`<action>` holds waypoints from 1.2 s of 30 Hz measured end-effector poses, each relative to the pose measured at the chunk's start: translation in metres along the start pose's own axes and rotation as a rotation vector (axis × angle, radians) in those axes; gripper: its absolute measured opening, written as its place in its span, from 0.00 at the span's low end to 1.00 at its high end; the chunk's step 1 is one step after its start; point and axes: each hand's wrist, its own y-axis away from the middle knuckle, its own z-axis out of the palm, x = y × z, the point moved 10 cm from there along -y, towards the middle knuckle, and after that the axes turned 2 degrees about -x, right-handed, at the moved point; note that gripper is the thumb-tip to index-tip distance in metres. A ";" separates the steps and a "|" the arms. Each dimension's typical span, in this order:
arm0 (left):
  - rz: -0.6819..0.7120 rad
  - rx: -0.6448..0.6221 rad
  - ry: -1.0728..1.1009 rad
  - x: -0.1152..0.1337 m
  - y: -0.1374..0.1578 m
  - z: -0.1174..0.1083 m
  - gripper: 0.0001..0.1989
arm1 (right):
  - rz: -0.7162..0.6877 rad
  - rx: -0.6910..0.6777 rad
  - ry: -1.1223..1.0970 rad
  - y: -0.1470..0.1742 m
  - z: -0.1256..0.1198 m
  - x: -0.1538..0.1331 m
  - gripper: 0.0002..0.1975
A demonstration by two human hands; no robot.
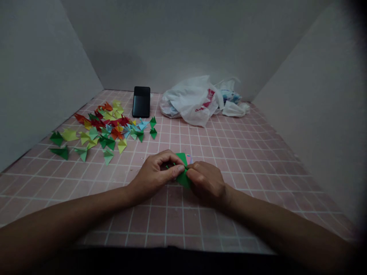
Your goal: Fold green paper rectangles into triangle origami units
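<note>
Left hand (155, 172) and right hand (208, 182) pinch green paper (183, 180) between fingers (175, 172); this likely steadies it. Folded papers (117, 132) lie toward the left edge of the counter (249, 179); presumably for room.

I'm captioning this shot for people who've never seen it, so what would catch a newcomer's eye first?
Probably the bright cluster of folded papers, red, yellow, green and pale blue, spread over the left of the pink gridded surface. Next, front and centre, the left hand and right hand pinch a piece of green paper. Behind them, a crumpled white plastic bag with red print stands out.
</note>
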 end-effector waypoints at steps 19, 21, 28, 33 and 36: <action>-0.225 -0.061 0.053 -0.020 -0.003 0.002 0.11 | -0.022 -0.078 0.045 0.000 0.010 0.000 0.09; -0.247 -0.078 0.066 -0.024 -0.003 0.003 0.12 | -0.011 -0.080 0.032 0.001 0.011 0.002 0.09; -0.259 -0.077 0.123 -0.030 -0.004 0.004 0.13 | 0.035 -0.049 -0.034 0.002 0.010 0.007 0.06; -0.258 -0.061 0.129 -0.029 -0.004 0.003 0.14 | 0.106 -0.028 -0.147 0.006 0.011 0.016 0.05; -0.238 -0.040 0.113 -0.028 -0.005 0.000 0.13 | 0.155 -0.016 -0.207 0.006 0.010 0.022 0.07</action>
